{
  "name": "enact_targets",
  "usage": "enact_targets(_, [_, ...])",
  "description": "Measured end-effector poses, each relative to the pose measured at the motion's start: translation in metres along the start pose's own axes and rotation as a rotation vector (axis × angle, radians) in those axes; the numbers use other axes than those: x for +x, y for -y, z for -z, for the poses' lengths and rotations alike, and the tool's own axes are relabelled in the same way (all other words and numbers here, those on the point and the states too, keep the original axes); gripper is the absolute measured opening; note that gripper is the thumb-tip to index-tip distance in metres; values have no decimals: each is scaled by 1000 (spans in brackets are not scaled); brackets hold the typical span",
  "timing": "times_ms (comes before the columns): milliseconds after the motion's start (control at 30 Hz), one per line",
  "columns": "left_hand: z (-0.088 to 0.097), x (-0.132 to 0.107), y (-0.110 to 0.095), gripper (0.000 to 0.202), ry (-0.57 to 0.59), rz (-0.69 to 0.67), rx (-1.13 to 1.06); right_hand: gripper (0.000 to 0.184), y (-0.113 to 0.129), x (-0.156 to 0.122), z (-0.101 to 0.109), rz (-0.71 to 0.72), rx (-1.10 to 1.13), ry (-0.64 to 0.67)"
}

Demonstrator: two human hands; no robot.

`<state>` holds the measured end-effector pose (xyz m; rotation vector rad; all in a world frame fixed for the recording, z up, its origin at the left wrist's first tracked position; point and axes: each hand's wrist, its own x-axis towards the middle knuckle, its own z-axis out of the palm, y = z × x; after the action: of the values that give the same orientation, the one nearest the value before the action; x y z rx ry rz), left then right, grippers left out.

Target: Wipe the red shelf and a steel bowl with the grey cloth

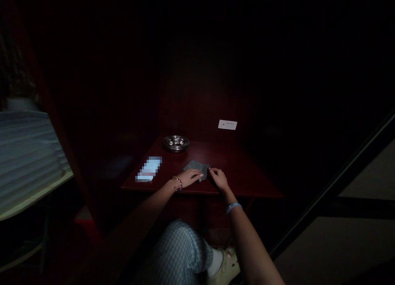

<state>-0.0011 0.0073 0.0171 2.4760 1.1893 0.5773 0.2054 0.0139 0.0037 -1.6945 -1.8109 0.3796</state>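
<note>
A small grey cloth lies on the dark red tabletop, its right end a little rumpled. My left hand, with a beaded bracelet at the wrist, rests on the cloth's near side, fingers stretched out and flat. At the cloth's right edge, my right hand has its thumb and fingers pinched on the fabric. A blue band circles my right wrist.
Behind the cloth stand stacked shiny metal bowls. A lit, pixelated phone lies at the tabletop's left. A white socket plate is on the back wall. Dark panels flank both sides; a grey ribbed stack sits far left.
</note>
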Motion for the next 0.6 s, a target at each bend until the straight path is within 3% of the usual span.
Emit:
enact_targets(167, [1, 0, -5, 49, 19, 1, 70, 41, -1, 1, 0, 25, 30, 15])
enact_targets(367, [-5, 16, -25, 59, -114, 123, 133, 38, -2, 2, 1, -5, 70, 18])
enact_targets(600, [-14, 33, -36, 29, -112, 259, 253, 31, -4, 1, 1, 45, 150, 30])
